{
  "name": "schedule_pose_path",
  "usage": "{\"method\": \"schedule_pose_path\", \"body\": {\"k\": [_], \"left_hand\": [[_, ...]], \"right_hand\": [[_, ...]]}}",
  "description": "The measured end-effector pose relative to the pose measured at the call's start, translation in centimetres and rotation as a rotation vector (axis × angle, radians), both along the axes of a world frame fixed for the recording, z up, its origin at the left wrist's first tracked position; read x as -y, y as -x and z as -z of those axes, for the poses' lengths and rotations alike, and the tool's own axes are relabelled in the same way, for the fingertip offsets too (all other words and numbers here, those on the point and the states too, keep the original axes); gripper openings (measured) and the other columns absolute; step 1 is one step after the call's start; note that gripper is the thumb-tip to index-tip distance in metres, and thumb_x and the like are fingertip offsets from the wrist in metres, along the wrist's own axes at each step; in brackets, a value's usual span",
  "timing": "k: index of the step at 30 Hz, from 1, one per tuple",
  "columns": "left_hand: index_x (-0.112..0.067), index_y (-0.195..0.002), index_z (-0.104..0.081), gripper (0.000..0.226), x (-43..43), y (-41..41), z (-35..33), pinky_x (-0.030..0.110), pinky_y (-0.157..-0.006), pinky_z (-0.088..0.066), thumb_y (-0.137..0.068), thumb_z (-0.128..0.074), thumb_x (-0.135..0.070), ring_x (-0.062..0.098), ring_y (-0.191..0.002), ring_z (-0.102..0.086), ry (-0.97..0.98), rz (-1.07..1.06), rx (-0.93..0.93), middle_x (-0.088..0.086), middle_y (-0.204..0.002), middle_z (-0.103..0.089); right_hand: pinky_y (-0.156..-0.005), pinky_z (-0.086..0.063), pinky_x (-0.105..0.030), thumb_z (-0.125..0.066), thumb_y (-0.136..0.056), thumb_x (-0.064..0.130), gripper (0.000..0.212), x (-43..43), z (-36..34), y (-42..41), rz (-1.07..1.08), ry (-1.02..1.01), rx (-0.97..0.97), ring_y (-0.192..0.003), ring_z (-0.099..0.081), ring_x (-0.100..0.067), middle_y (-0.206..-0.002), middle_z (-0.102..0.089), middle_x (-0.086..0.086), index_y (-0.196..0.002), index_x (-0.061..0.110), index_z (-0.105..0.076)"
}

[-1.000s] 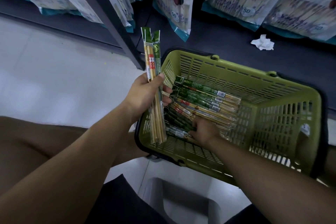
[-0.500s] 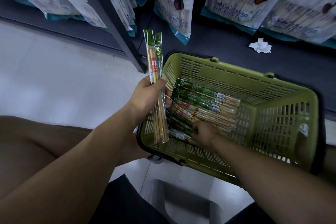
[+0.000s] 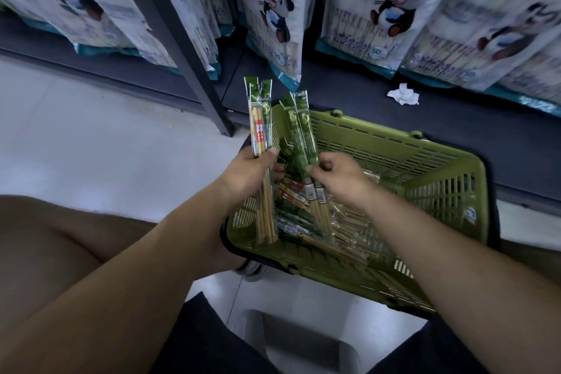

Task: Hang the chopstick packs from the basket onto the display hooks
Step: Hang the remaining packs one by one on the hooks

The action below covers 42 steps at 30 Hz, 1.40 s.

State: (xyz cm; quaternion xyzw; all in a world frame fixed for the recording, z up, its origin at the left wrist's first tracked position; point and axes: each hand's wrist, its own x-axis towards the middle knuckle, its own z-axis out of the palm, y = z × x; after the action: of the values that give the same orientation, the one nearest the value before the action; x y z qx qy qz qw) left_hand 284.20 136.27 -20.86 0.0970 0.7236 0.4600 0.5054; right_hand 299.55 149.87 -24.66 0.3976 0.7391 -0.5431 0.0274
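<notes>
My left hand [image 3: 252,173] grips clear-sleeved bamboo chopstick packs [image 3: 260,130] upright at the olive slotted plastic basket's [image 3: 425,167] left edge. My right hand [image 3: 337,179] pinches two green-sleeved packs [image 3: 301,136] above it. Risk: slick sleeves may slip from that light pinch and drop back in.

A single wide-angle camera worn on the person's head supplies the only view. It faces forward and steeply down from above the lap. Both forearms enter from the bottom corners and converge near frame centre. There the left hand [image 3: 247,174] and right hand [image 3: 340,179], each gripping chopstick packs [image 3: 259,127], appear at close range. The green basket [image 3: 425,161] lies just beyond the hands, viewed from above into its interior. Pale floor [image 3: 91,136] fills the left side. The upper band reaches the dark shelf base [image 3: 455,130] and the lower parts of hanging panda bags [image 3: 391,9], which are blurred. The shelf upright [image 3: 170,39] runs diagonally.
</notes>
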Motion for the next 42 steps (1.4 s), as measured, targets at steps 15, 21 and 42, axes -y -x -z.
{"method": "schedule_pose_path", "body": {"k": [15,21,42], "left_hand": [[-0.019,-0.124,-0.065,0.027,0.0,-0.8,-1.4,0.030,-0.082,-0.060,-0.103,-0.059,-0.036,0.014,-0.096,-0.075,-0.137,0.019,0.002,-0.004,-0.103,-0.078],[-0.007,-0.122,-0.058,0.034,0.3,1.1,-1.4,0.040,-0.061,-0.061,-0.103,-0.060,-0.036,0.028,-0.063,-0.070,-0.102,-0.088,0.003,0.015,-0.090,-0.069],[-0.001,-0.109,-0.057,0.028,0.4,1.9,-0.1,0.030,-0.051,-0.056,-0.103,-0.061,-0.028,0.035,-0.069,-0.057,-0.082,-0.111,-0.066,0.021,-0.096,-0.054]], "right_hand": [[-0.065,-0.034,-0.023,-0.056,-0.099,0.052,0.031,1.6,-5.0,2.7,-0.336,-0.264,-0.026,-0.087,-0.048,-0.008,-0.097,-0.042,0.010,-0.119,0.029,-0.062],[-0.078,-0.049,-0.025,-0.066,-0.096,0.045,0.032,0.1,-1.6,2.4,-0.098,-0.021,-0.057,-0.092,-0.062,-0.003,-0.110,-0.068,0.013,-0.122,0.026,-0.067],[-0.080,-0.051,-0.033,-0.069,-0.095,0.035,0.020,5.0,11.4,-5.4,-0.601,-0.081,0.547,-0.091,-0.062,-0.026,-0.104,-0.068,-0.009,-0.097,0.016,-0.068]]}}
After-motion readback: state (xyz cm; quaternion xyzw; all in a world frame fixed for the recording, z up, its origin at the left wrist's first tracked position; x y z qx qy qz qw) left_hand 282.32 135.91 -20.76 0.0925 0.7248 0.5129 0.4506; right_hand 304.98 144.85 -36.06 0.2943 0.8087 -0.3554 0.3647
